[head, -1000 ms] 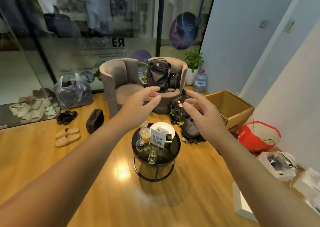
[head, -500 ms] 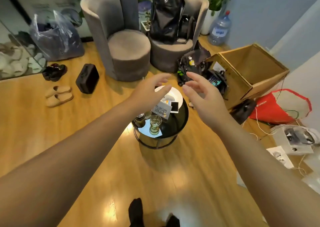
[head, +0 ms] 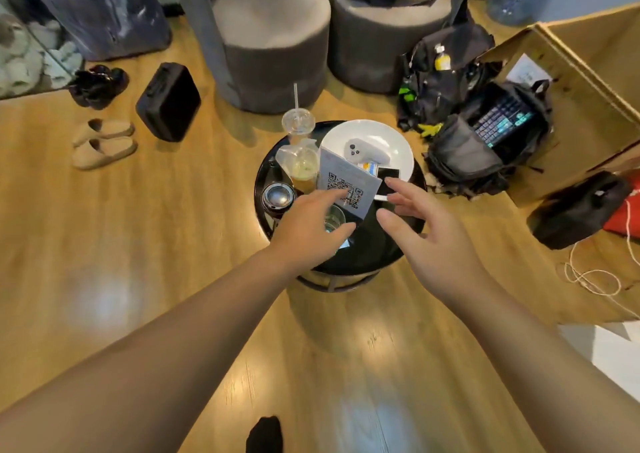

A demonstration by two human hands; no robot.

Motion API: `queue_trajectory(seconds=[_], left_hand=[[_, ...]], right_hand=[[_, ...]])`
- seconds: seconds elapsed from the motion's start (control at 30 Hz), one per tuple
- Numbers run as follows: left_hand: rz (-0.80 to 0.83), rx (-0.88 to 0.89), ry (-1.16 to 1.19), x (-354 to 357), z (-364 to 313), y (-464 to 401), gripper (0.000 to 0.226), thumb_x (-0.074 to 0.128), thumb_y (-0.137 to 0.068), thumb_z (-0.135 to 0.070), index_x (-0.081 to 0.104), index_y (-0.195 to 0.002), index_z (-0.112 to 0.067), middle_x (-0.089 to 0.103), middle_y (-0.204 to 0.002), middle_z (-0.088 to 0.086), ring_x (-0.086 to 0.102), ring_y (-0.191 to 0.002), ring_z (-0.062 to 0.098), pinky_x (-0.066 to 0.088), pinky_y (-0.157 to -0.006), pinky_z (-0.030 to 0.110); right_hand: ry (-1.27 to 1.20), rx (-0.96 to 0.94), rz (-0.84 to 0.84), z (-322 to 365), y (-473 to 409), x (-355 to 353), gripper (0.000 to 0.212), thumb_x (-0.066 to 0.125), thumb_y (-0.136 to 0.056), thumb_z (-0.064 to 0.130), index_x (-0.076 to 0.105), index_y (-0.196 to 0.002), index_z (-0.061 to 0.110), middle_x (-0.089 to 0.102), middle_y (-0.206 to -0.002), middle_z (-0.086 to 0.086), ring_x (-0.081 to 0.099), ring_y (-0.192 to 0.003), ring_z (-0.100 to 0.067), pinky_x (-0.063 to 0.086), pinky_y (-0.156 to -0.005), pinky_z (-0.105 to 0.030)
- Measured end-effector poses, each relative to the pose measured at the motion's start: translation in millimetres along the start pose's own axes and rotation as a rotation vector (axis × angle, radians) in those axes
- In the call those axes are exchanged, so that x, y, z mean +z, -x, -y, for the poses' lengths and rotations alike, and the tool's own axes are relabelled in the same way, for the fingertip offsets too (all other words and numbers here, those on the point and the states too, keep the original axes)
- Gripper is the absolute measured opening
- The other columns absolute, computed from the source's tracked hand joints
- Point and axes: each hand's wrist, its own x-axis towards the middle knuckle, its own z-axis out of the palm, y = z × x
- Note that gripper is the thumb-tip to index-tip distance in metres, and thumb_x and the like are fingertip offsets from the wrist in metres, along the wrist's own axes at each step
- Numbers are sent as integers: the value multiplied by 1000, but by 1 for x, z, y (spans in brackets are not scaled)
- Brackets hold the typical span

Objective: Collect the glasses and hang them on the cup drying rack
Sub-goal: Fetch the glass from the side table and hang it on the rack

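A clear drinking glass [head: 335, 217] stands on a small round black table [head: 388, 248], partly covered by my left hand [head: 308, 229]. That hand hovers over the glass with fingers spread, and no grip shows. My right hand [head: 429, 231] is open just to the right, above the table's near right side, holding nothing. Behind the glass stand a plastic cup with yellowish drink [head: 302, 170] and a lidded plastic cup with a straw [head: 298, 123]. No cup drying rack is in view.
On the table are a QR-code card [head: 346, 184], a white plate [head: 398, 147] with small items, and a round metal-topped jar [head: 278, 198]. Two grey chairs [head: 270, 44], backpacks [head: 478, 147], a cardboard box [head: 588, 82], a black case [head: 168, 101] and slippers [head: 104, 142] stand around on the wooden floor.
The view has tilted down and moved closer to the table. Both hands have dropped toward the tabletop, the left one now over the glass.
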Motion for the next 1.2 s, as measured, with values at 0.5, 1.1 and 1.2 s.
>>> queue_trajectory(seconds=[0.5, 1.1, 1.2], left_hand=[[-21, -30, -168, 98, 85, -64, 98, 76, -78, -65, 31, -160, -33, 35, -164, 1, 24, -154, 28, 39, -115, 56], [-34, -86, -70, 58, 65, -64, 92, 89, -70, -47, 45, -150, -40, 51, -142, -5, 58, -122, 17, 48, -89, 28], [-57, -62, -46, 16, 23, -63, 92, 90, -69, -47, 47, -150, -41, 53, -141, -5, 57, -122, 15, 44, -88, 25]], right_hand=[[-47, 0, -4, -107, -54, 61, 56, 67, -97, 43, 49, -150, 48, 56, -139, 22, 46, -125, 18, 44, -80, -7], [-20, 22, 38, -98, -57, 54, 78, 83, -86, 41, 42, -152, 49, 50, -137, 27, 42, -117, 27, 43, -87, -12], [-27, -4, 47, -69, -56, 38, 84, 87, -82, 41, 41, -152, 50, 51, -146, 18, 41, -120, 23, 45, -92, -17]])
